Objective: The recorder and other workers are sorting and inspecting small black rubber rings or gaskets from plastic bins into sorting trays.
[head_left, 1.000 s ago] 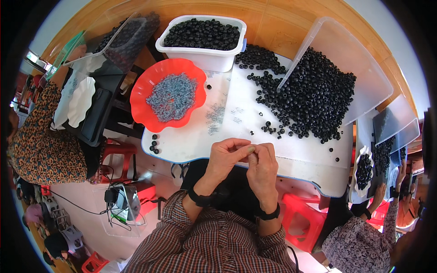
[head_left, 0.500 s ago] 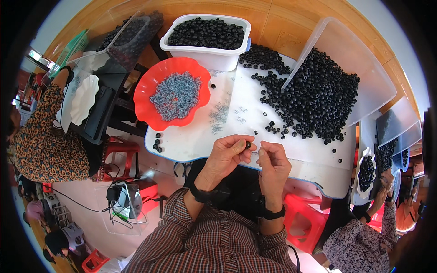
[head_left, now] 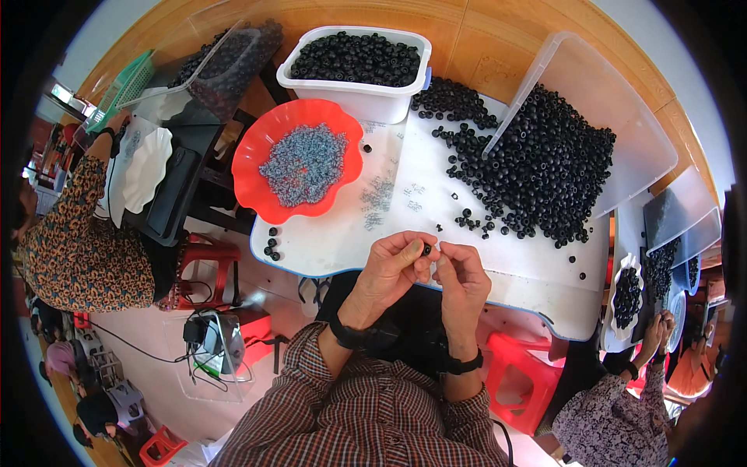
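Note:
Just over the table's front edge, my left hand [head_left: 389, 268] pinches a small round black plastic part [head_left: 426, 250] with a hole in it, between thumb and fingers. My right hand [head_left: 464, 279] is pinched beside it, its fingertips close to the left ones. Whatever the right fingers hold is too small to make out. A scalloped red bowl [head_left: 246, 148], left of my hands, holds a heap of small greyish-clear pieces [head_left: 303, 165]. To the right lies a large pile of black round parts [head_left: 556, 171], spilling from a tipped clear bin [head_left: 642, 140].
A white tub [head_left: 350, 95] full of black parts stands at the table's back. Several loose black parts [head_left: 271, 244] lie at the front left corner. Red stools [head_left: 523, 377] stand below. Other people work at tables on the left [head_left: 191, 140] and right [head_left: 616, 331].
My right hand has moved slightly left, its fingertips closer to the black part in my left hand. At the right, the other person's hands have shifted.

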Tool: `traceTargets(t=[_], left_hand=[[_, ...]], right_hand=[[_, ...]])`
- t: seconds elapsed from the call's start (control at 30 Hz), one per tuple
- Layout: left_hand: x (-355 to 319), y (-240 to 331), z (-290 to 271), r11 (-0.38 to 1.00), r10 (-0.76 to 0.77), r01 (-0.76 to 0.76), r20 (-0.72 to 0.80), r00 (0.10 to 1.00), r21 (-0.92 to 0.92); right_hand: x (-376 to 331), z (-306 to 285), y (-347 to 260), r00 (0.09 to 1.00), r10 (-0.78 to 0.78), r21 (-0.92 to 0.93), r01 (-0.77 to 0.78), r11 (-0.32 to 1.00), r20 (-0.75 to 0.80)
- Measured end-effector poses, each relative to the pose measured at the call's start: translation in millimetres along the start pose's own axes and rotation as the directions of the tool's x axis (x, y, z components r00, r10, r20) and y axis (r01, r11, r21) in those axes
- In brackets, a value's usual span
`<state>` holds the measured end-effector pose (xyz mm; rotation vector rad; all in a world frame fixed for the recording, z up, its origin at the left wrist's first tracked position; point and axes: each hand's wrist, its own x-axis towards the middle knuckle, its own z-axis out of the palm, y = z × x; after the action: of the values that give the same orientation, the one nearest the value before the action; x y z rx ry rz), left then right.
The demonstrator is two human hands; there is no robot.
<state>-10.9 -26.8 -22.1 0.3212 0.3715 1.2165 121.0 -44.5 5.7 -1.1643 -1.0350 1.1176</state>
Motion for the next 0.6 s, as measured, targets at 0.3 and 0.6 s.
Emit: traceTargets(t=[0.3, 0.6], left_hand=[[-0.4, -0.4, 0.3, 0.998, 0.033, -0.030, -0.061, 0.998, 0.062], [-4.4, -0.5, 10.4, 0.900, 0.131, -0.101, -0.043, 0.990, 0.424]], right_hand=[[-2.3, -0.7, -6.9, 0.998, -0.059, -0.003, 0.059, 0.998, 0.030], [-1.4, -8.3, -0.5, 0.998, -0.007, 0.138, -0.001, 0.990, 0.057]])
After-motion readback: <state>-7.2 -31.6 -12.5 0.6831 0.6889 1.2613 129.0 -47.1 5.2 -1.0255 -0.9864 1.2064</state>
